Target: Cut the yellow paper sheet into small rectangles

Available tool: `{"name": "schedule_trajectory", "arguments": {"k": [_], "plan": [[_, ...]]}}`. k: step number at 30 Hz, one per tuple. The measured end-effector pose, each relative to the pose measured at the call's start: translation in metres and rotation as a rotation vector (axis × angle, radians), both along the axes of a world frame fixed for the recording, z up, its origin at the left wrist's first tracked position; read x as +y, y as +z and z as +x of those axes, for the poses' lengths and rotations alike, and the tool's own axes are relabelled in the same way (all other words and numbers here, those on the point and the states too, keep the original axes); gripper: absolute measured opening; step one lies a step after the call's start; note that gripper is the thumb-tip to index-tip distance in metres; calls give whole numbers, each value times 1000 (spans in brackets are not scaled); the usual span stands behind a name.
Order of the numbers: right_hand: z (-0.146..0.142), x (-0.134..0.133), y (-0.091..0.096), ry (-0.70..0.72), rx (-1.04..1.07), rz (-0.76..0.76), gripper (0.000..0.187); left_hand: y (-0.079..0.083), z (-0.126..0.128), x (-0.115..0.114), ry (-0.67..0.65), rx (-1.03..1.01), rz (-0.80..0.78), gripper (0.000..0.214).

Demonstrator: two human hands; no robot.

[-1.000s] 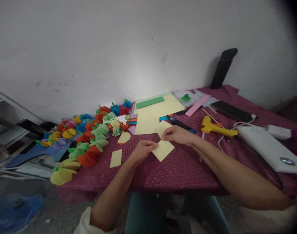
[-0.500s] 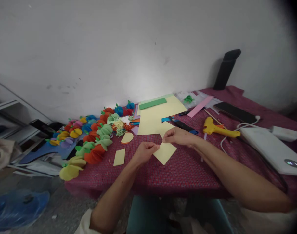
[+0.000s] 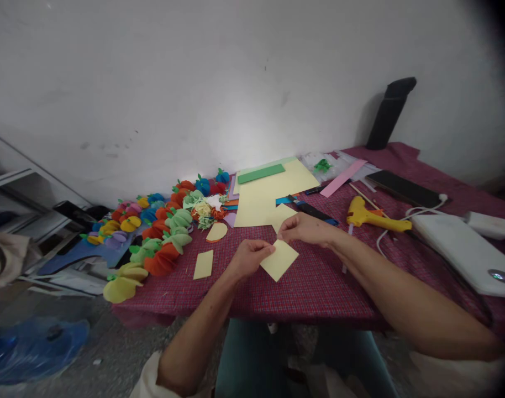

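Note:
My left hand [image 3: 251, 257] pinches the left corner of a pale yellow paper square [image 3: 279, 262] between thumb and fingers, a little above the table's front half. At the square's top corner, the fingertips of my right hand [image 3: 299, 228] are pinched together; the exact contact there is too small to make out. Behind my right hand lies another pale yellow piece [image 3: 282, 214], partly covered. To the left, a yellow paper rectangle [image 3: 203, 265] and a yellow half-circle with an orange edge [image 3: 216, 232] lie flat on the cloth.
Colourful paper fruit shapes [image 3: 161, 243] line the table's left side. A large yellow sheet [image 3: 256, 204] bears a green strip [image 3: 261, 173]. On the right are a box cutter [image 3: 313, 211], a yellow glue gun [image 3: 374, 216], a pink strip [image 3: 343, 178], a phone [image 3: 405, 188] and a white power bank [image 3: 463, 251].
The paper square has tilted slightly and its lower tip has shifted a little left. Both hands stay close together at its corners. The camera view has moved slightly.

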State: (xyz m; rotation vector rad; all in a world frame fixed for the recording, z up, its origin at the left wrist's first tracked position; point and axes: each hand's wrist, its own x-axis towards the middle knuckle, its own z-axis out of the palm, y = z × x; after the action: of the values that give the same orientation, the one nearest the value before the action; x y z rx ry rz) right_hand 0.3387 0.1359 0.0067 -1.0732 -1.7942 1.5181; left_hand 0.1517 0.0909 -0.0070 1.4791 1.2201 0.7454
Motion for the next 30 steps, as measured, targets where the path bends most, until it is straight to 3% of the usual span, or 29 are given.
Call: {"name": "schedule_trajectory", "arguments": {"k": [4,8,11,16,19,21,24,30], "plan": [[0,1,2,-107,12,29,21,0,-5,-1,41,6,3,27],[-12,-6,-4,-3,-4,42,27,2,0,1,41,-3,32,28],[-14,-6,-7,-9,26,26,23,2,1,0,33,11,68,27],[-2,-1,1,-81,71,-28,20,3,-20,-15,-35,93,85,28],[-1,-1,3,-93,41,-21,20,7,-30,-21,52,139,84,29],[-5,-4,2,-57,18,-39,19,10,-26,-20,115,119,152,30],[-12,-8,-3,0,3,-41,19,9,-13,-16,19,125,198,29],[-17,-9,-5,35,-40,-48,19,1,-9,-17,-2,177,211,28]]}}
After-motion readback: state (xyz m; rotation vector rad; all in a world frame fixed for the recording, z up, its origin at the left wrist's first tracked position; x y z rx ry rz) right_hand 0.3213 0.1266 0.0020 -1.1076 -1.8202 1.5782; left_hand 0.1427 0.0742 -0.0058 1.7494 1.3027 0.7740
